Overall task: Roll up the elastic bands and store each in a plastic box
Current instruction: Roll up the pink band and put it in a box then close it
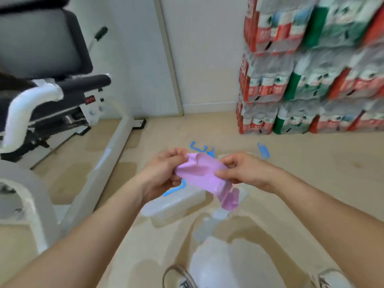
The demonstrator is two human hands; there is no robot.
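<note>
A pink elastic band (204, 173) hangs between both hands above the floor, its free end drooping down to the right. My left hand (164, 171) grips its left end with curled fingers. My right hand (243, 171) pinches its right edge between thumb and fingers. Below them on the floor lies a clear plastic box (176, 204) with blue clips. A second clear box sits partly hidden behind the hands, with a blue clip (200, 147) showing.
An exercise machine with a white frame (112, 154) and black pads stands at the left. Stacked packs of bottled water (307, 80) line the wall at the right. A loose blue clip (263, 151) lies on the floor. My shoes (179, 277) show at the bottom.
</note>
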